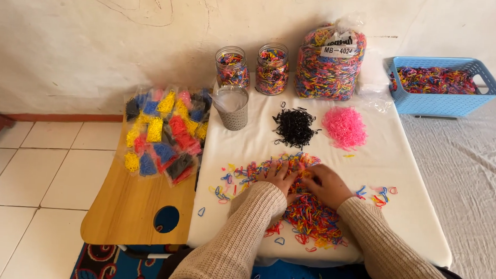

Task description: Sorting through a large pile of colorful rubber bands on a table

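Our left hand (pixel 280 177) and right hand (pixel 328 185) lie side by side, fingers spread flat on the mixed pile of coloured rubber bands (pixel 306 212) (nothing pinched) at the near edge of the white table (pixel 406 213). Farther off sit a black heap (pixel 295 126), a pink heap (pixel 344 127) and two jars (pixel 252 70)

Fingertips of both hands buried in mixed bands (pixel 306 214); elbows cut off.

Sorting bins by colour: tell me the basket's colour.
Light blue; the basket shows in the head view, far right.
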